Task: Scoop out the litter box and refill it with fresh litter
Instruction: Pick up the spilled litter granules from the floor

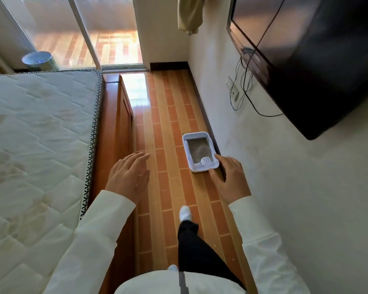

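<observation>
A person walks along a tiled floor (168,115) toward a white rectangular plastic litter box (200,169) at centre frame, set against the wall, where it leaves the aisle beside the bed clear. A white slotted scoop (206,160) rests in its grey litter. Both hands, left (129,175) and right (229,177), hang open and empty, apparently for balance mid-stride.

Bright daylight from the glass door (83,32), overexposed glare there, sheen on the floor (170,115), wide-angle bending at edges, slightly soft throughout, hands mildly blurred
</observation>
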The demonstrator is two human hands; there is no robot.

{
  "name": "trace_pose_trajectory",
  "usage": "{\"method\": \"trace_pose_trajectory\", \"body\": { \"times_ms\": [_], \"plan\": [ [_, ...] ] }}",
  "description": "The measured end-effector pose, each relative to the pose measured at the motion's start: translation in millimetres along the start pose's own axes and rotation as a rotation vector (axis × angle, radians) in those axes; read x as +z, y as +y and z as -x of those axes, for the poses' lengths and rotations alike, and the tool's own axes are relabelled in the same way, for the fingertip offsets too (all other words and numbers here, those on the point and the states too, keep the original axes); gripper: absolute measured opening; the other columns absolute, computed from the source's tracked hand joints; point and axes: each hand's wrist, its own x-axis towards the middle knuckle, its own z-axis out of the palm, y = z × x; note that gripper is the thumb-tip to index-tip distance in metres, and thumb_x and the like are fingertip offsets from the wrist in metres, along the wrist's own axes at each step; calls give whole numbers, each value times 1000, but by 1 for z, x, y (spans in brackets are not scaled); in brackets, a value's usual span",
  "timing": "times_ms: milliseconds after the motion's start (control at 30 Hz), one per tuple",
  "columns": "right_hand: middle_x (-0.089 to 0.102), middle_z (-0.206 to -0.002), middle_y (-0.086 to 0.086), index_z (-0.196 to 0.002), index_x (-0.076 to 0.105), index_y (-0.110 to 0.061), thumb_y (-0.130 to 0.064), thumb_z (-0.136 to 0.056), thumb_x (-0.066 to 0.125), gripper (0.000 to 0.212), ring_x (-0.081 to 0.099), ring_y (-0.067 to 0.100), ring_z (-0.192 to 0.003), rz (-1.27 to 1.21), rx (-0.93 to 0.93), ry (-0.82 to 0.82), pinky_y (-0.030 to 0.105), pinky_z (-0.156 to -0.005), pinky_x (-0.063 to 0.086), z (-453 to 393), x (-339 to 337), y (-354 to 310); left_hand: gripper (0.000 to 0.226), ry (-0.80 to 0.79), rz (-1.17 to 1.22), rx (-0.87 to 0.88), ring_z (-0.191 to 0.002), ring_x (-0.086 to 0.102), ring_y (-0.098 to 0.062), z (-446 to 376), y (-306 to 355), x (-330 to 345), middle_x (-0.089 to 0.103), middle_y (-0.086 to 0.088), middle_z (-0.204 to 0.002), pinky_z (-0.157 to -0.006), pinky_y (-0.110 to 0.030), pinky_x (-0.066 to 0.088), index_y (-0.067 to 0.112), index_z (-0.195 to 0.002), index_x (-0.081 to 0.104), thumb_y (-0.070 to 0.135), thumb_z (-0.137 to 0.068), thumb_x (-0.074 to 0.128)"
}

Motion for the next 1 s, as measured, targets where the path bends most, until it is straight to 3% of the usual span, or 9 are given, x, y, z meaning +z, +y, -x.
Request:
{"method": "trace_pose_trajectory", "body": {
  "times_ms": [700, 900, 1000],
  "plan": [
    [51, -138, 9, -134, 52, -15, -31, -93, 57, 44, 41, 25, -131, 40, -38, -24, 38, -106, 37, -469, 29, -24, 44, 39, 4, -50, -122, 53, -30, -453, -96, 52, 58, -8, -131, -98, -53, 45, 16, -129, 55, 36, -91, 43],
    [55, -133, 10, -133, 53, -11, -25, -93, 58, 42, 41, 26, -129, 40, 46, 62, 37, -105, 35, -560, 47, -13, 40, -35, 21, 51, -122, 53, -32, -570, -135, 92, 58, -9, -131, -101, -53, 43, 15, -128, 55, 32, -93, 45],
    [55, -133, 10, -133, 53, -11, -31, -93, 54, 44, 42, 25, -128, 28, 128, 116, 36, -104, 36, -613, 58, -11, 38, -89, 8, 143, -122, 53, -32, -647, -157, 110, 57, -9, -131, -101, -53, 42, 15, -129, 55, 29, -94, 47]
  ]
}}
